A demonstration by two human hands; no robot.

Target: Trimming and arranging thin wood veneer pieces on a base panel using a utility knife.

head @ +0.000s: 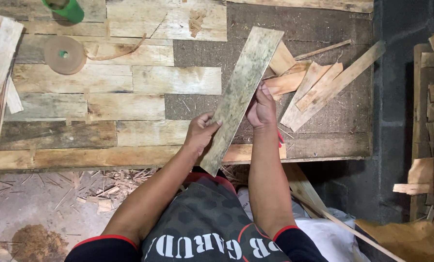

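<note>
A long greyish-green wooden strip [241,92] runs tilted from the upper right down toward my body. My left hand [201,132] grips its left edge near the lower end. My right hand [261,107] holds its right edge a little higher up. Under the strip lies a worktable [319,131] partly covered with flat wooden strips [129,106] laid side by side in rows.
Loose wood strips [319,85] lie piled at the right of the table. A brown tape roll [64,55] and a green roll [69,9] sit at the upper left. More scrap wood [433,121] is stacked at the far right. Wood chips and sawdust [37,240] cover the floor.
</note>
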